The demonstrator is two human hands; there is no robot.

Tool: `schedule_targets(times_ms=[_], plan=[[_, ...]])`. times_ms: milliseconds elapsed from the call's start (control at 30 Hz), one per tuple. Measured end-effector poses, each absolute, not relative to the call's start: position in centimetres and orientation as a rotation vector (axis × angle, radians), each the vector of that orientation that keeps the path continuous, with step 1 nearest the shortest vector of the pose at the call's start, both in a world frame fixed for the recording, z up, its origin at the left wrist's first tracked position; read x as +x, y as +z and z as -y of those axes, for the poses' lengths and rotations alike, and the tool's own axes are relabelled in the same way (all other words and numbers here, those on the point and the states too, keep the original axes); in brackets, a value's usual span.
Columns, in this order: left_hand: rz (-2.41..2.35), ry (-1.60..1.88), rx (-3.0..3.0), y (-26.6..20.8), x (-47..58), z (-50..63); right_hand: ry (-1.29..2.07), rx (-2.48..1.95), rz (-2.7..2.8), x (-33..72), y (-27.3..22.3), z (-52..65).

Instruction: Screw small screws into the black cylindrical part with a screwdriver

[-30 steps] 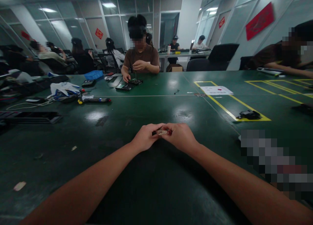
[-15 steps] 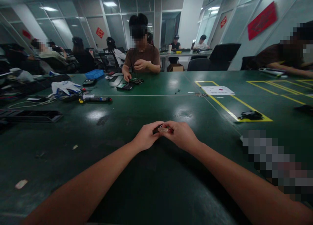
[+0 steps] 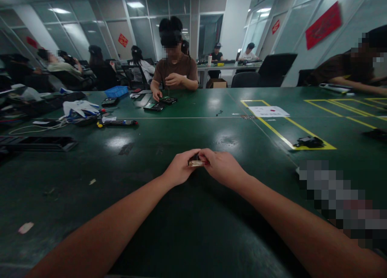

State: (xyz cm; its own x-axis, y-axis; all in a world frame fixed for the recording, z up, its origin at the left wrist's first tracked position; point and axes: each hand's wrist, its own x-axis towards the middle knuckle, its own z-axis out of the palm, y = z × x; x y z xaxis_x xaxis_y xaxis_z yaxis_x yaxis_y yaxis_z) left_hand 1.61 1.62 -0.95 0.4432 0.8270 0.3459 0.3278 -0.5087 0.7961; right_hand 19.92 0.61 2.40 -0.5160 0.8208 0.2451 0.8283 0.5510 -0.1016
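Observation:
Close together over the green table (image 3: 193, 237), my two hands hold one small flat piece (image 3: 196, 163). Its visible edge looks pale gold and shiny, with a bit of red at the right end; its kind I cannot make out. My left hand (image 3: 179, 168) is closed on the left end, thumb below and fingers above. Pinched at the right end, my right hand (image 3: 225, 167) covers much of it with its fingers. A dark part shows between the hands, mostly hidden by fingers.
Across the table a person (image 3: 175, 70) works on small black devices (image 3: 154, 107). White gloves (image 3: 80, 108) and an electric screwdriver (image 3: 119, 123) lie left. A white sheet (image 3: 269, 111) and a black part (image 3: 308, 142) lie by yellow tape. A blurred object (image 3: 338, 197) is at right.
The small piece between my hands has turned and slid slightly left, showing more of its pale edge. The fingers of my right hand have shifted a little.

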Motion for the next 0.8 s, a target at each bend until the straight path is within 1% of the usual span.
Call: schedule_targets(times_ms=[100, 233, 567, 800], plan=[[-0.983, 1.01, 2.053, -1.0, 1.6, -1.6, -0.158, -1.392, 2.54, 19.7, 2.3, -0.5], [-0.99, 1.019, 2.06, -0.9, 1.6, -1.5, -0.196, -1.417, 2.516, 19.7, 1.9, -0.5], [-1.046, 1.078, 2.046, -2.0, 1.4, -2.2, -0.101, -1.38, 2.5, 20.3, 2.2, -0.6], [-1.093, 1.127, 1.891, -2.4, 1.5, -2.5, -0.034, -1.277, 2.736, 21.0, 2.4, -0.4]])
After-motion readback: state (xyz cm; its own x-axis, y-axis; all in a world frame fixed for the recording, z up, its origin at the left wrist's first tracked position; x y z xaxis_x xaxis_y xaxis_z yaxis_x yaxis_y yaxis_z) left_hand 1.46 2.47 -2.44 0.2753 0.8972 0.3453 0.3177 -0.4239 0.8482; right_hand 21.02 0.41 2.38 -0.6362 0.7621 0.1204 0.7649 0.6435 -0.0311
